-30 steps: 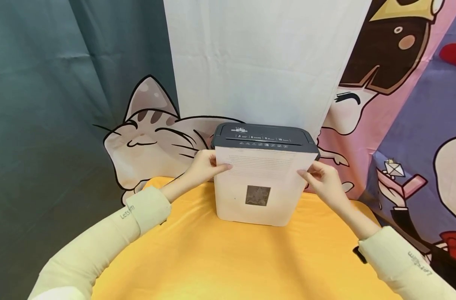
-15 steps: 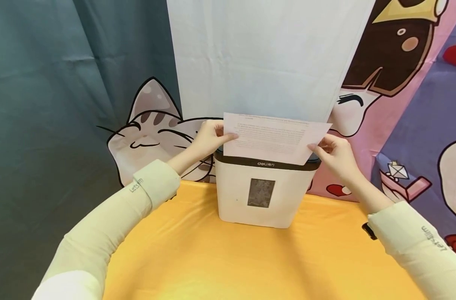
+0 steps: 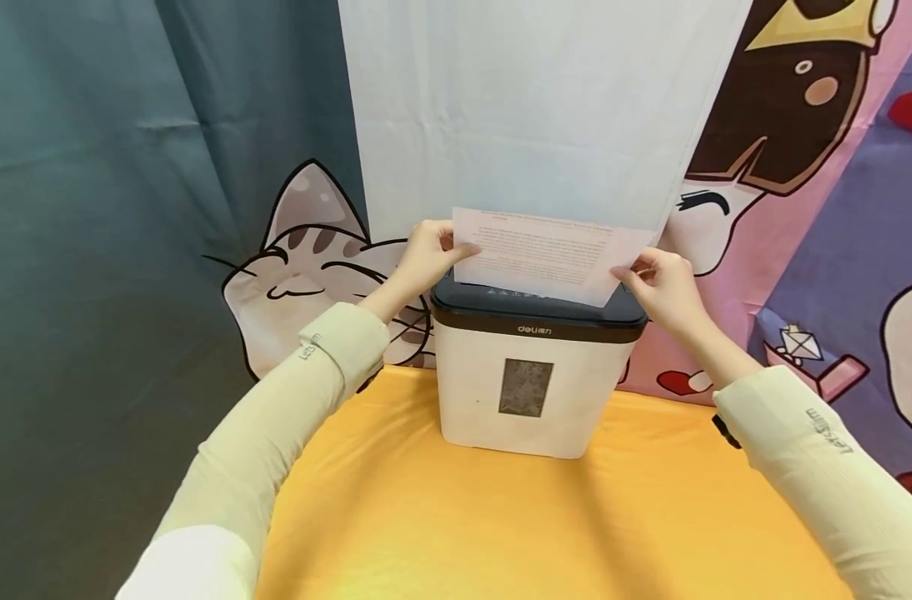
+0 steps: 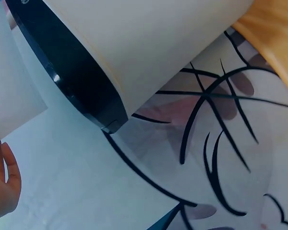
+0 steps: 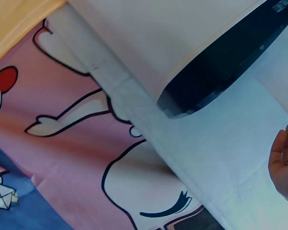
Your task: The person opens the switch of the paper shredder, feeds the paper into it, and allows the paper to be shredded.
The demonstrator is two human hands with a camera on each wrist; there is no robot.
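A printed sheet of paper (image 3: 538,250) is stretched between both hands, tilted above a white paper shredder (image 3: 471,379) with a dark top. My left hand (image 3: 429,254) pinches the sheet's left edge, thumb on the near side. At the right edge, my right hand (image 3: 664,287) pinches it the same way. The paper's lower edge overlaps the shredder's dark lid (image 3: 576,312) in the head view, hiding the slot. In the left wrist view, part of the sheet (image 4: 14,96) shows beside the lid. The right wrist view catches the right hand (image 5: 285,165) at its edge.
The shredder stands on a yellow tablecloth (image 3: 501,517), near the back of the table. Directly behind hangs a white curtain (image 3: 531,108), flanked by cartoon-printed cloth with a cat (image 3: 294,275) on the left. A dark window (image 3: 526,387) sits in the shredder's front.
Both hands have raised the paper from in front of the shredder's face to above its lid. The shredder's brand name and upper front are uncovered. The shredder has stayed in place.
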